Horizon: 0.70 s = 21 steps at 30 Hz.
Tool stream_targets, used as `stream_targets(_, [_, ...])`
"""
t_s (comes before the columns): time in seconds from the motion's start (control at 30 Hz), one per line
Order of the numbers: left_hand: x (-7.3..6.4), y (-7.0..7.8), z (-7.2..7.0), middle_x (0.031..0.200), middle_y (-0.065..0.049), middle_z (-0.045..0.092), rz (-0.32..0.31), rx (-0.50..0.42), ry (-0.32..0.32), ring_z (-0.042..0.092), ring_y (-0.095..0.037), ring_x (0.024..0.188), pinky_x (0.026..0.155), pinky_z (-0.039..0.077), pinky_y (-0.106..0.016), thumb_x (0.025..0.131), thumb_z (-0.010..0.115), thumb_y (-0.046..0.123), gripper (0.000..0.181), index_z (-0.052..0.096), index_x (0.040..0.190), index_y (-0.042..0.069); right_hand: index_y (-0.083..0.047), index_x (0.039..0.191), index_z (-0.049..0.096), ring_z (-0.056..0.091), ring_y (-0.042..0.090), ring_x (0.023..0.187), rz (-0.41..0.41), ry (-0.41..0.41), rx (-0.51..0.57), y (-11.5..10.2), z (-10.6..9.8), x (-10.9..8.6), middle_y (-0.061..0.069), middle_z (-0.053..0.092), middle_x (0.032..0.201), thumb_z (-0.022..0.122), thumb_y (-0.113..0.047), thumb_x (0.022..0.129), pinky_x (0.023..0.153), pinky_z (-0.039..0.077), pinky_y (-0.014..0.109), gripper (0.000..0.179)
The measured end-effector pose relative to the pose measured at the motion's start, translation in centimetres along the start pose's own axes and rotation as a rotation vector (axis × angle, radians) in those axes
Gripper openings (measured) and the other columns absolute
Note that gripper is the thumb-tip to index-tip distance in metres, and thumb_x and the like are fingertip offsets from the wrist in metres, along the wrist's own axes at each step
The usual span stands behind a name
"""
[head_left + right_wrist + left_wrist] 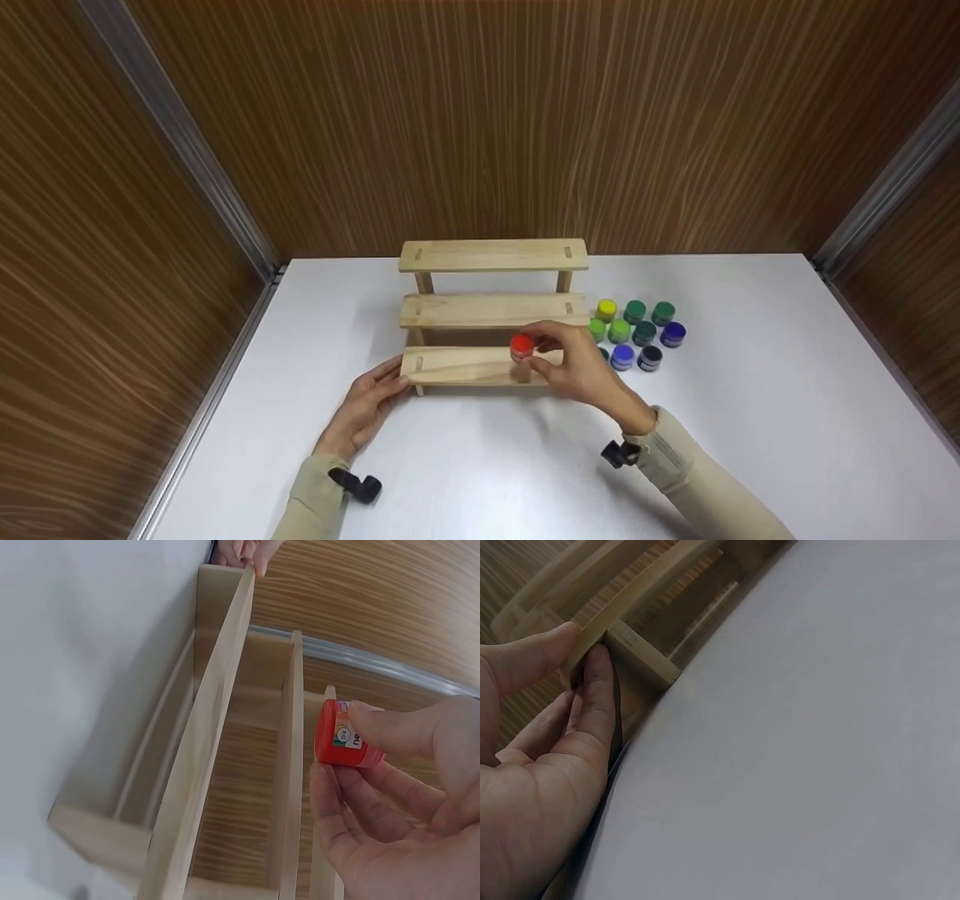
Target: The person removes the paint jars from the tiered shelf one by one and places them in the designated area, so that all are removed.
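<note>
A three-tier wooden shelf stand (491, 309) stands on the white table. My left hand (364, 409) pinches the left end of its lowest board, the thumb above and the fingers beneath, as the left wrist view shows. Between thumb and fingertips my right hand (581, 369) holds a small red paint jar (522, 346) over the lowest board. In the right wrist view the jar (345, 735) has a printed label on its side. Whether the jar touches the board cannot be told from the head view.
Several paint jars stand grouped on the table right of the stand, among them a yellow jar (607, 310), a light purple jar (622, 357) and a black jar (650, 358). My right hand partly hides the group. Wood-grain panels (480, 127) enclose the table (750, 420).
</note>
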<state>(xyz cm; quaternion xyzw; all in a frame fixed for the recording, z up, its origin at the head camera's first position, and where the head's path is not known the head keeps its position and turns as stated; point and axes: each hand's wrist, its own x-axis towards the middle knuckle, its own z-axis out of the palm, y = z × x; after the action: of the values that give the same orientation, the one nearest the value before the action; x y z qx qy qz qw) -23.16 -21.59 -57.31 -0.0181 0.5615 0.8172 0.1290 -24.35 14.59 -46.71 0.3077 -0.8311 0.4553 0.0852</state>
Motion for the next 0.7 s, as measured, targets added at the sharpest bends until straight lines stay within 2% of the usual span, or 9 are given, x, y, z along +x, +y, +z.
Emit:
stream_targets(0.2, [0.0,0.0,0.0,0.169,-0.029,0.032,0.004,-0.01,0.013,0.057,-0.02,0.139,0.114,0.052,-0.024,0.103,0.063,-0.004,0.068,0.029,0.162,-0.011,0.001,0.122,0.075,0.076,0.028,0.102,0.046,0.011,-0.012,0.4,-1.1,-0.8,0.011,0.079,0.113,0.082,0.007,0.088,0.092,0.067,0.042,0.036])
stream_targets(0.5, [0.1,-0.3,0.0,0.17,-0.029,0.031,0.004,0.003,0.01,0.056,-0.02,0.14,0.115,0.051,-0.024,0.104,0.063,-0.003,0.068,0.029,0.162,-0.011,-0.001,0.122,0.075,0.075,0.026,0.104,0.075,0.046,-0.05,1.0,-2.7,-1.8,0.008,0.078,0.112,0.085,0.003,0.088,0.091,0.067,0.042,0.036])
stream_targets(0.7, [0.1,-0.3,-0.1,0.169,-0.03,0.031,0.016,0.008,0.008,0.057,-0.019,0.139,0.115,0.051,-0.024,0.104,0.062,-0.004,0.067,0.029,0.162,-0.012,0.001,0.122,0.074,0.076,0.028,0.102,0.081,0.067,-0.052,1.5,-3.7,-2.3,0.011,0.078,0.113,0.085,0.007,0.086,0.088,0.068,0.043,0.038])
